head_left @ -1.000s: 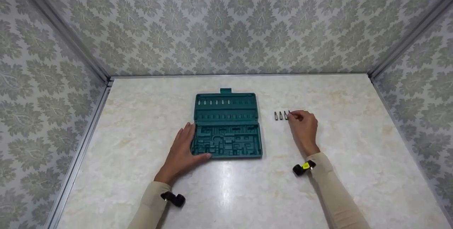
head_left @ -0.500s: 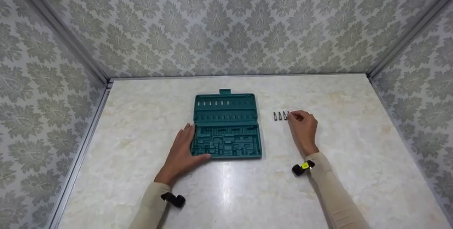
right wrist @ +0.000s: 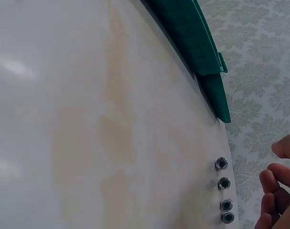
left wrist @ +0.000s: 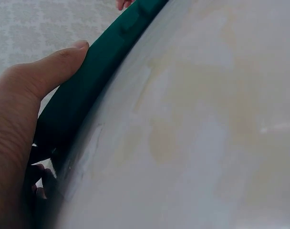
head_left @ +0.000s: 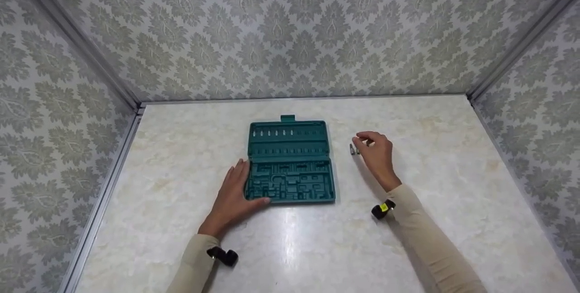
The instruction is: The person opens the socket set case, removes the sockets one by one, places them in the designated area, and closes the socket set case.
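An open dark green bit case (head_left: 290, 159) lies flat on the table. My left hand (head_left: 233, 198) rests against its left front corner, fingers straight along the side and thumb on the front edge; in the left wrist view the thumb (left wrist: 59, 67) touches the green wall. To the right of the case, my right hand (head_left: 376, 155) hovers over several small metal bits (head_left: 352, 149), covering part of them. In the right wrist view the bits (right wrist: 223, 182) stand in a row, hollow ends towards the camera. Thumb and index finger are parted there, with nothing visible between them.
Several small light pieces (head_left: 269, 132) sit in the top row of slots in the case lid. The pale marbled table (head_left: 453, 170) is bounded by patterned walls (head_left: 290, 35) at the back and sides.
My right hand has left the rightmost bit, lifted and moved left above the row. The left hand and the case have stayed in place.
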`<state>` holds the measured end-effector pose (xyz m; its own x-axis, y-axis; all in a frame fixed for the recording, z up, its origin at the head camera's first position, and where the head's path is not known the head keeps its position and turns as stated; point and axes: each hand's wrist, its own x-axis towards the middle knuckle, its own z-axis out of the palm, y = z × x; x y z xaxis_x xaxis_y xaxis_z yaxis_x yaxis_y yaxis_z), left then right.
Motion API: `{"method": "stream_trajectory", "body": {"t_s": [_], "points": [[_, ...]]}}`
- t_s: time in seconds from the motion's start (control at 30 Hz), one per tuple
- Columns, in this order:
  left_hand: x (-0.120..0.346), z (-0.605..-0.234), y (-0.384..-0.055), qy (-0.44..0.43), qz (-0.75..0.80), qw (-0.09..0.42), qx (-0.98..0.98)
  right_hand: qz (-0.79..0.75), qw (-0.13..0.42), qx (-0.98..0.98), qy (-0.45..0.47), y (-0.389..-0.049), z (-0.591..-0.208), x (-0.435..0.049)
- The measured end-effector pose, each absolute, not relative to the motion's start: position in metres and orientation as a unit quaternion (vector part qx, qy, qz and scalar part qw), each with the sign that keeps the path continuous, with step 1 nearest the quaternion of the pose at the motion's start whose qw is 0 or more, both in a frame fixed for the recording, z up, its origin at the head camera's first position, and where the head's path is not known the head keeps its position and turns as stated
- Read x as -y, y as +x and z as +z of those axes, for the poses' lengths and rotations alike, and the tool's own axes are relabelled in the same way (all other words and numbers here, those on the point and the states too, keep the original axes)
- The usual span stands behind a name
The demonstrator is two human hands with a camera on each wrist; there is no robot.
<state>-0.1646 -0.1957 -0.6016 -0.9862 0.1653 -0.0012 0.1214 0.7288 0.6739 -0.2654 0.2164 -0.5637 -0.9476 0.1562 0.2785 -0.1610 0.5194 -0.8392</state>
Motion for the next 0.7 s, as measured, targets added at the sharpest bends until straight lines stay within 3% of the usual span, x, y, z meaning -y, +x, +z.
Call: {"method": "stream_trajectory", "body": {"t_s": [0.7], "points": [[0.196, -0.600, -0.164, 0.093, 0.362, 0.022, -0.927, 0.482, 0.060, 0.867, 0.111, -0.287, -0.547, -0.164]]}}
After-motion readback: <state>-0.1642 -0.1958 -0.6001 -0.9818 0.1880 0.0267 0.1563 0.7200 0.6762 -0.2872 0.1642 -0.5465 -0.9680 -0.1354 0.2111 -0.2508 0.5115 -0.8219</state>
